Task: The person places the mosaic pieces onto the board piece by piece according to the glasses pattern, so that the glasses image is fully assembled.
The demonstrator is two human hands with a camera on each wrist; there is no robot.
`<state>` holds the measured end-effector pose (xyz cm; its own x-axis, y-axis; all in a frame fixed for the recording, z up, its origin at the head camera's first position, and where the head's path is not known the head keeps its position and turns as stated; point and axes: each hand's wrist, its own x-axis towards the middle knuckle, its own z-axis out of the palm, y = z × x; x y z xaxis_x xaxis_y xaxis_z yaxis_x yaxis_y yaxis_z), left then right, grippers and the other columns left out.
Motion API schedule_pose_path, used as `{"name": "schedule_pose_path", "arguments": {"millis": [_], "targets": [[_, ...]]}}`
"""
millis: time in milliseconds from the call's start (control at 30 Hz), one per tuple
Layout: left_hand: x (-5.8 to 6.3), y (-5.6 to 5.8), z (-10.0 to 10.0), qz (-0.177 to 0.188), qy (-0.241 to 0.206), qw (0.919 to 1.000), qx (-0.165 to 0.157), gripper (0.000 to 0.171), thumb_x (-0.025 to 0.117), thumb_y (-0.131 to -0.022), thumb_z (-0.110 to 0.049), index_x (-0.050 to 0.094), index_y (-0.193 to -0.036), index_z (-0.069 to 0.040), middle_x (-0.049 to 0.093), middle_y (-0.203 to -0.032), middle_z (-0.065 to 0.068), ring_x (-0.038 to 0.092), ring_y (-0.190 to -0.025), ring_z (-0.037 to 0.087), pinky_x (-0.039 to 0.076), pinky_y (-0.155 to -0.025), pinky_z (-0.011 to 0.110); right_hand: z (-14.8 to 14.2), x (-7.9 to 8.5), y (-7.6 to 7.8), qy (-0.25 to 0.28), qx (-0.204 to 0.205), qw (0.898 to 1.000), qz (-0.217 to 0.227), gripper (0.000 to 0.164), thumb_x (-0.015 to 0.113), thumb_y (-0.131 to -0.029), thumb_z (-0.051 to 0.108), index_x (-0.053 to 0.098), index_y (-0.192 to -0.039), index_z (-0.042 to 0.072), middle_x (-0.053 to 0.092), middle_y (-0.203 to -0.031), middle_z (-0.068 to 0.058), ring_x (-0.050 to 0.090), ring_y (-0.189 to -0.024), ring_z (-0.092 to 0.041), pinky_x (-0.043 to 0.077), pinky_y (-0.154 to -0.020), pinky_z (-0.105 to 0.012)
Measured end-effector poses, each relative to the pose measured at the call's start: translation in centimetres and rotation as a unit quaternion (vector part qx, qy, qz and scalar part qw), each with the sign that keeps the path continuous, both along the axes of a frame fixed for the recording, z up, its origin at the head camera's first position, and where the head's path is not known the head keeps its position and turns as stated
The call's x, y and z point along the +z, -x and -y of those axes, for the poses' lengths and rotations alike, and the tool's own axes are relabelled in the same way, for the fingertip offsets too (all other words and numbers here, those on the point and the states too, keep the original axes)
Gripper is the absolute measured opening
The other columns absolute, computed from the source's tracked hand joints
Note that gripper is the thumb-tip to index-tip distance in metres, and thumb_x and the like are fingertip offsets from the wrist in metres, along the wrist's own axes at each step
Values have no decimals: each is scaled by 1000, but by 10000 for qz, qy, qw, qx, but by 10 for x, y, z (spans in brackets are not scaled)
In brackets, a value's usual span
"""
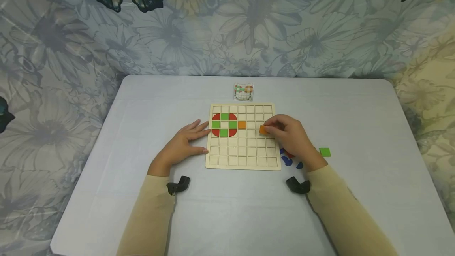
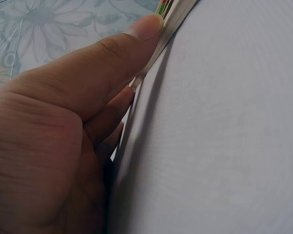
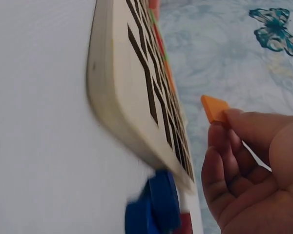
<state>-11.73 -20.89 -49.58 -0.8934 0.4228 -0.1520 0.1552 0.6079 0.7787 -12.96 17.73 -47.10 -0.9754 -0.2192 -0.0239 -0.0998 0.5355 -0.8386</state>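
A wooden grid board (image 1: 245, 162) lies on the white table with red and green tiles forming a ring at its upper left. One orange square tile (image 1: 242, 125) sits in a cell just right of that ring. My right hand (image 1: 289, 133) pinches another orange tile (image 3: 215, 108) between thumb and fingertips, held above the board's right side. My left hand (image 1: 183, 145) rests at the board's left edge, fingers straight and spread. In the left wrist view, the thumb (image 2: 146, 27) touches the board's side.
Blue pieces (image 1: 287, 161) and a partly hidden red one lie right of the board, under the right wrist. A green square tile (image 1: 325, 152) lies farther right. A small pattern card (image 1: 243, 92) is behind the board. A floral curtain (image 1: 227, 31) hangs beyond the table.
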Motion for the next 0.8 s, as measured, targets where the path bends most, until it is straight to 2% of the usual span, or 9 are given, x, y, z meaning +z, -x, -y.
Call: {"name": "schedule_pose_path", "arguments": {"millis": [333,533,700,800], "targets": [[0,0,0,25,-4,10000,25,79,95,-87,-34,61,-157,-21,38,-169,-18,15,-164,16,13,-129,61,22,-2,15,-15,-13,9997,243,13,69,-110,13,78,-116,6,72,-120,-11,62,-106,-30,51,-96,-47],[-3,1,0,-16,61,10000,18,78,95,-88,-35,61,-157,-21,38,-169,-19,15,-163,14,13,-130,59,31,-4,21,-244,1,9991,341,14,68,-110,13,79,-118,8,71,-124,-10,61,-107,-30,51,-96,-47],[-3,2,1,-68,67,10000,-9,78,95,-88,-35,61,-157,-21,38,-169,-18,15,-164,14,13,-130,58,33,-4,24,-429,154,9980,446,17,66,-111,10,79,-122,10,70,-131,-10,62,-117,-31,50,-105,-51],[-4,2,1,-81,79,9999,-23,78,95,-88,-34,61,-157,-21,38,-169,-18,15,-163,13,12,-130,58,33,-5,25,-415,247,9980,406,19,66,-110,8,78,-125,9,68,-134,-10,61,-118,-32,50,-105,-51]]}}
